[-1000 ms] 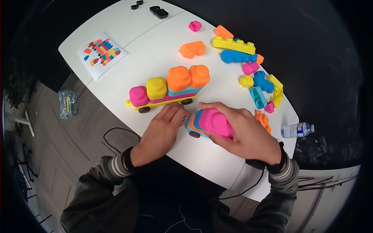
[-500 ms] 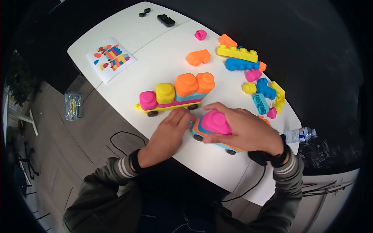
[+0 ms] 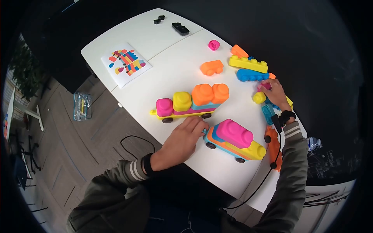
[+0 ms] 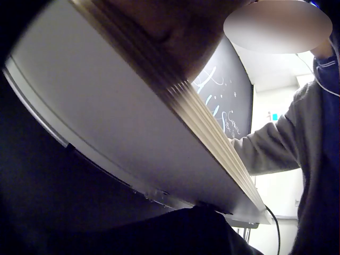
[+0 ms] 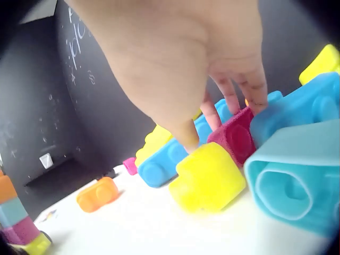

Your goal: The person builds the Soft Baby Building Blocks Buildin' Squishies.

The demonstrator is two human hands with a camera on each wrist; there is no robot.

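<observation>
In the head view my left hand [image 3: 182, 139] pinches the light-blue hitch at the end of a toy wagon [image 3: 223, 146]. The wagon carries blue, orange and yellow layers with a large pink block [image 3: 234, 133] on top. My right hand [image 3: 276, 94] reaches into the loose blocks, its fingertips right at a magenta block [image 5: 236, 137]. In the right wrist view its thumb stands apart from the fingers, just behind a yellow block [image 5: 209, 178]. Beside the left hand stands a longer toy wagon [image 3: 190, 112] with pink, yellow and orange blocks. The left wrist view hides that hand's fingertips.
Yellow and blue long blocks [image 3: 248, 64] lie at the table's far edge. A hollow light-blue block [image 5: 292, 186] is close to the right hand. An orange piece [image 3: 274, 149] sits under the right wrist's black cable. A picture sheet [image 3: 126, 64] lies at the left.
My right hand has let go of the pink-topped wagon and moved up and right to the loose blocks. The left hand stays at the hitch. The head view has shifted.
</observation>
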